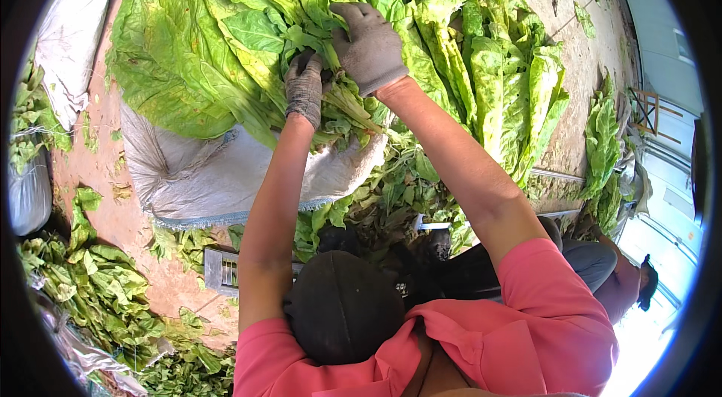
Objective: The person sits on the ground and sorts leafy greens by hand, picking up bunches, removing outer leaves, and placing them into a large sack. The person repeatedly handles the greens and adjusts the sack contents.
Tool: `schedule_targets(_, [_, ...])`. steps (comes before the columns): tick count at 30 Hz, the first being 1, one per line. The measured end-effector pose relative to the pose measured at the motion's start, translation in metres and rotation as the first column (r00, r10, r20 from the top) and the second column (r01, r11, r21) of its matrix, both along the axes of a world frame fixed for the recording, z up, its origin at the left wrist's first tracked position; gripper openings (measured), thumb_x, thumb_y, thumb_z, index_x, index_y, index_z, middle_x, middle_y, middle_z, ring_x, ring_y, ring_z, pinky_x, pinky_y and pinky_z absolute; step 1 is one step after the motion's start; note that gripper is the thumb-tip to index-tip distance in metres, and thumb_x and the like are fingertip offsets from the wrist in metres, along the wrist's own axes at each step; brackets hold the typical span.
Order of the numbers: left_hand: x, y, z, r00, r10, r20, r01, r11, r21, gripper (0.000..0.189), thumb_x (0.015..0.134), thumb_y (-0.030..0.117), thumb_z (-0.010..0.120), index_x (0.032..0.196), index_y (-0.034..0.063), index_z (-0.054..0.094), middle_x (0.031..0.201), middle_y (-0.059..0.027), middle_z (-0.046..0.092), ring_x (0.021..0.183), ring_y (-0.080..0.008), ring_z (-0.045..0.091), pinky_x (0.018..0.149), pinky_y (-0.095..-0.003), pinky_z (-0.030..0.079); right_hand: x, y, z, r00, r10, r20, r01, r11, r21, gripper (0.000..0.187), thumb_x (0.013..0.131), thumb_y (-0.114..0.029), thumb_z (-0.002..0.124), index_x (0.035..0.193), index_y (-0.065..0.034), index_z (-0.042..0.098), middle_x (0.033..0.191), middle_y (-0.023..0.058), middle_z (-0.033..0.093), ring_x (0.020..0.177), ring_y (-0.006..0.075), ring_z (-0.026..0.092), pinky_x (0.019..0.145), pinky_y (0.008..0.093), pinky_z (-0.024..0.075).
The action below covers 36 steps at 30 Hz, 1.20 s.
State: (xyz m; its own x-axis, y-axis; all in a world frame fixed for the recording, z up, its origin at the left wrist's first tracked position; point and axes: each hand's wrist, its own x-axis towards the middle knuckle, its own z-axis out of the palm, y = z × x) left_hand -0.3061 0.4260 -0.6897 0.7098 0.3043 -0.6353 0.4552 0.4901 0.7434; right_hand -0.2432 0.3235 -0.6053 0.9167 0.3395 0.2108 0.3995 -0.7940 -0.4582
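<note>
Large green and yellowing tobacco leaves [186, 47] are heaped before me, with their cut stem ends [352, 104] toward my body. My left hand [304, 84], in a dirty grey knit glove, grips the stems at the near side of the heap. Its fingertips are partly hidden among the leaves. Just to the right, my right hand [369, 50] wears a similar glove and bends around a leaf stem, the thumb side against it. Under the heap lies a white woven sack [225, 177] with a blue stitched edge.
More tobacco leaves [502, 75] lie to the right, and another pile [96, 290] is at lower left. Loose leaves and scraps litter the concrete floor [141, 250]. A slatted grey object [221, 272] sits near my left arm. Another person [620, 284] is at the right.
</note>
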Motion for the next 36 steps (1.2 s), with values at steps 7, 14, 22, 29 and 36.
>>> schedule_targets(7, [0.012, 0.011, -0.008, 0.997, -0.018, -0.075, -0.008, 0.942, -0.337, 0.027, 0.089, 0.033, 0.056, 0.105, 0.0118, 0.056, 0.085, -0.0038, 0.059, 0.067, -0.0183, 0.059, 0.058, -0.0338, 0.051, 0.044, 0.024, -0.012, 0.875, -0.129, -0.466, -0.098, 0.896, -0.432, 0.038, 0.079, -0.031, 0.060, 0.110, -0.0096, 0.062, 0.107, 0.0143, 0.065, 0.100, 0.0301, 0.061, 0.086, 0.0379, 0.0484])
schedule_targets(14, [0.019, 0.004, 0.022, 0.996, -0.037, 0.085, 0.072, 0.886, -0.459, 0.042, 0.093, 0.036, 0.044, 0.124, 0.0081, 0.049, 0.118, -0.0121, 0.056, 0.103, -0.0289, 0.055, 0.080, -0.0451, 0.050, 0.083, 0.007, 0.001, 0.766, -0.089, -0.637, -0.200, 0.908, -0.368, 0.044, 0.077, -0.043, 0.058, 0.099, -0.0058, 0.068, 0.103, 0.0143, 0.066, 0.094, 0.0296, 0.064, 0.082, 0.0355, 0.0496])
schedule_targets(22, [0.028, 0.020, 0.037, 0.980, 0.003, 0.200, 0.105, 0.842, -0.529, 0.064, 0.085, 0.054, 0.056, 0.126, 0.0053, 0.048, 0.120, -0.0119, 0.056, 0.106, -0.0279, 0.055, 0.083, -0.0470, 0.047, 0.001, -0.006, 0.025, 0.805, 0.012, -0.593, -0.079, 0.993, -0.086, 0.039, 0.079, -0.034, 0.064, 0.106, -0.0052, 0.065, 0.091, 0.0137, 0.068, 0.080, 0.0243, 0.065, 0.078, 0.0320, 0.0501])
schedule_targets(29, [0.027, 0.060, 0.083, 0.951, 0.068, 0.302, 0.052, 0.927, -0.371, 0.044, 0.079, 0.031, 0.072, 0.110, 0.0052, 0.055, 0.075, -0.0014, 0.057, 0.057, -0.0119, 0.056, 0.048, -0.0280, 0.052, -0.014, -0.047, 0.004, 0.891, -0.153, -0.428, 0.284, 0.922, 0.262, 0.041, 0.082, -0.032, 0.068, 0.108, -0.0015, 0.062, 0.096, 0.0146, 0.068, 0.086, 0.0226, 0.067, 0.077, 0.0315, 0.0515])
schedule_targets(36, [-0.025, 0.065, 0.112, 0.926, 0.135, 0.353, -0.050, 0.970, -0.240, 0.040, 0.087, 0.035, 0.063, 0.108, 0.0033, 0.052, 0.070, 0.0004, 0.048, 0.058, -0.0102, 0.046, 0.059, -0.0281, 0.046, -0.007, -0.040, -0.031, 0.853, -0.257, -0.454, 0.147, 0.953, -0.263, 0.055, 0.076, -0.041, 0.067, 0.113, -0.0011, 0.058, 0.098, 0.0204, 0.066, 0.092, 0.0337, 0.063, 0.082, 0.0377, 0.0494])
